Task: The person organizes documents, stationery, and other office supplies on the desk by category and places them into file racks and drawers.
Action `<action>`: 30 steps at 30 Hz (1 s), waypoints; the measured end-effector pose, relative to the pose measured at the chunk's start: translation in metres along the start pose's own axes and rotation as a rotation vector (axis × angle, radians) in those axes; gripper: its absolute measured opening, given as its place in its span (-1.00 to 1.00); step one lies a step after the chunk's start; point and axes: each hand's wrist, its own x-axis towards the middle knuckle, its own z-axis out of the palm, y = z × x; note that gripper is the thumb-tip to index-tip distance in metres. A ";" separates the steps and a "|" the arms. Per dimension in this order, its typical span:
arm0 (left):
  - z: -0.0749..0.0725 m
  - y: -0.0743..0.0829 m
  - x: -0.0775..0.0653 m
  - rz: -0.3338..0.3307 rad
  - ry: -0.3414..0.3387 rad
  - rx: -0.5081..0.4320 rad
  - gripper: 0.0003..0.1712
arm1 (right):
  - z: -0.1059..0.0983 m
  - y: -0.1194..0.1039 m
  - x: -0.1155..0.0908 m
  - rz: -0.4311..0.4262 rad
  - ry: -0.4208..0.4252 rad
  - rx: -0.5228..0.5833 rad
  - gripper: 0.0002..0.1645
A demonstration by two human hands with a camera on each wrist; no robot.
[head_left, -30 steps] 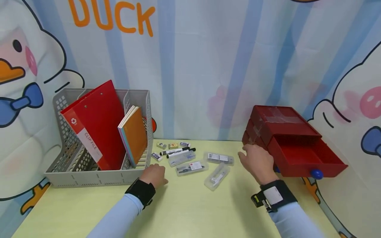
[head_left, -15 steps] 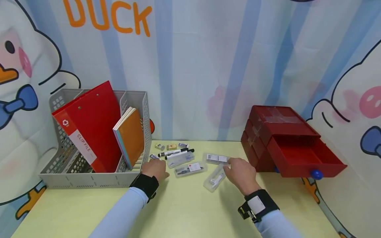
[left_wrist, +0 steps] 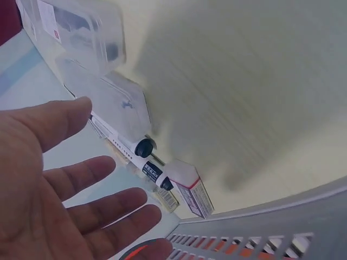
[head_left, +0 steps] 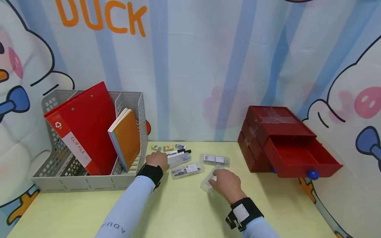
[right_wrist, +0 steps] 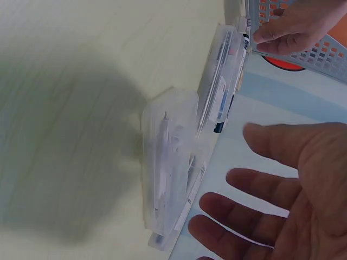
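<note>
My left hand (head_left: 157, 160) hovers by the basket's front right corner, fingers spread and holding nothing. Close to its fingertips in the left wrist view lie a white eraser (left_wrist: 187, 184) in a sleeve and a black-capped marker (left_wrist: 153, 172). My right hand (head_left: 228, 185) reaches over a clear plastic case (head_left: 205, 185), partly covering it in the head view. From the right wrist its fingers look loosely spread, apart from that case (right_wrist: 168, 162), which has a slim pen-like item inside. More clear cases (head_left: 187, 170) lie between the hands.
At left stands a grey basket (head_left: 83, 185) with a red clip file (head_left: 89, 132) and notebooks (head_left: 126, 137). A dark red drawer unit (head_left: 256, 145) is at right, one drawer (head_left: 303, 162) pulled out. Small erasers (head_left: 168, 148) lie near the back curtain (head_left: 190, 82).
My right hand has moved left and toward me from the drawer unit to the clear case. My left hand has shifted slightly up toward the eraser and markers. The head view has turned slightly right.
</note>
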 end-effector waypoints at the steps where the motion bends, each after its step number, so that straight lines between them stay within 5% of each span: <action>1: -0.001 0.001 0.001 0.001 0.000 -0.003 -0.76 | 0.002 -0.001 0.000 -0.006 -0.021 0.001 -0.58; 8: 0.014 0.008 0.018 0.045 0.023 -0.023 -0.83 | 0.012 -0.009 -0.006 -0.024 -0.142 -0.002 -0.54; 13: 0.028 0.013 0.024 0.063 0.058 -0.003 -0.81 | 0.020 -0.013 -0.013 -0.026 -0.118 0.003 -0.55; 30: 0.040 0.011 0.030 0.023 0.031 -0.045 -0.81 | 0.020 -0.018 -0.016 -0.021 -0.084 0.014 -0.56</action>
